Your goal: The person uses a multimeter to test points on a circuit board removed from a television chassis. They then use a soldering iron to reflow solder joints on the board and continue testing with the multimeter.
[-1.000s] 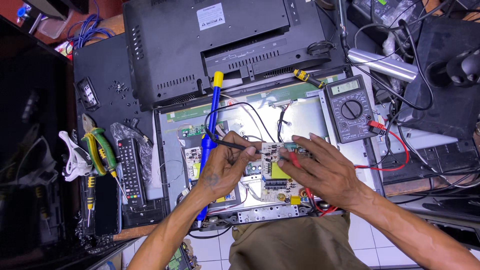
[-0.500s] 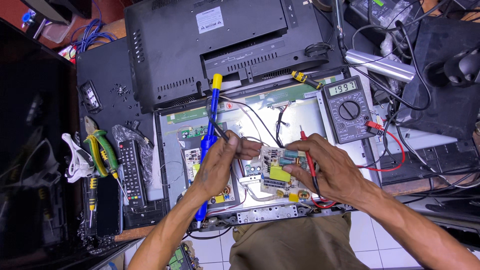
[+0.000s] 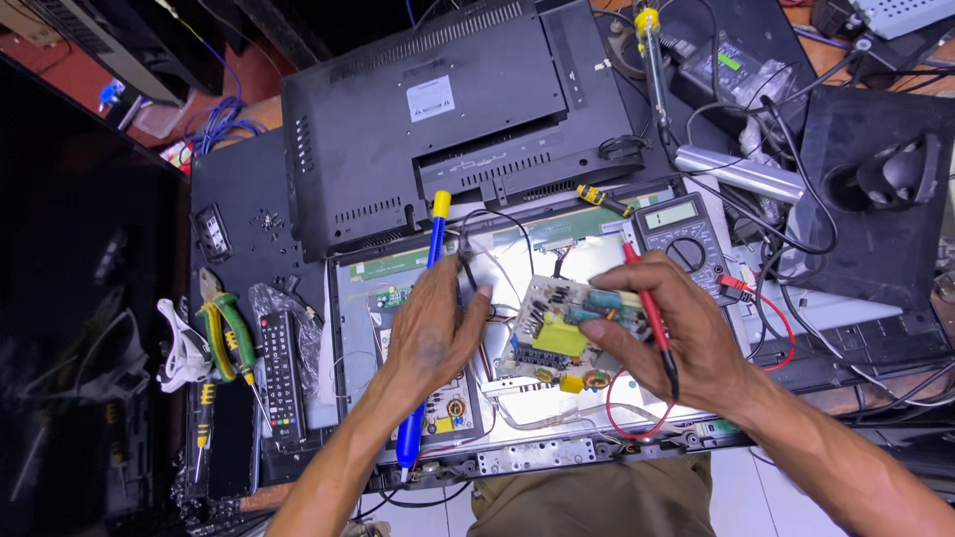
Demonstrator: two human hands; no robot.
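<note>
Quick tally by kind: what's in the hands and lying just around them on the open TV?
Circuit board, lifted: 1
Red multimeter probe, in right hand: 1
Multimeter: 1
Blue and yellow desoldering pump: 1
Remote control: 1
Green-handled pliers: 1
Removed black back cover: 1
Total: 7
Left hand is on the board's left edge; right hand grips board and probe.
</note>
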